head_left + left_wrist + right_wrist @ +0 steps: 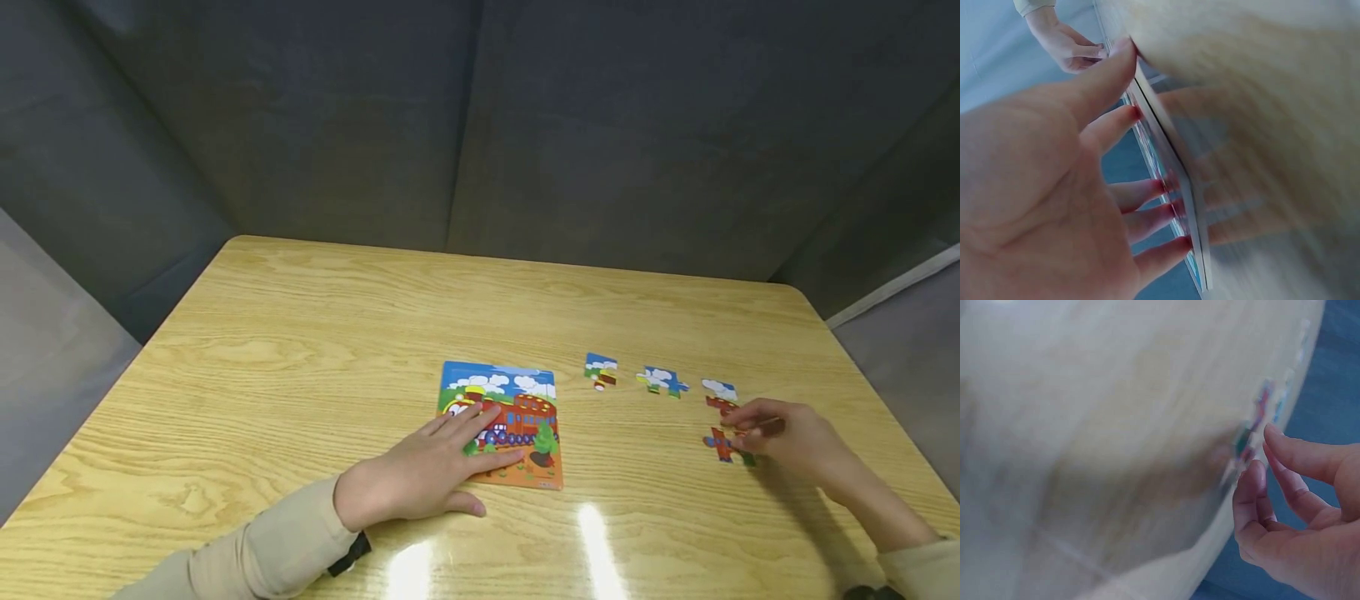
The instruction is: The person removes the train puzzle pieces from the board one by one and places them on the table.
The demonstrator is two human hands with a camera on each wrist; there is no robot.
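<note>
A picture puzzle board (536, 475) with a red train under a blue sky lies on the table, and my left hand (431, 467) rests across it, fingers spread. In the left wrist view those fingertips touch the face of the board, seen nearly edge-on. Over at the right, my right hand (795, 437) hovers at a red-and-white puzzle piece (720, 389) and a red-and-blue puzzle piece (722, 447). A gap shows between its bent fingers and thumb (1291, 450) in the right wrist view. Part of a green-edged piece is hidden beneath this hand.
Between the board and the right hand lie a puzzle piece with a yellow-and-red part (601, 371) and a cloud puzzle piece (662, 381). The wooden table (315, 333) ends at dark cloth screens (337, 125) behind and at the sides.
</note>
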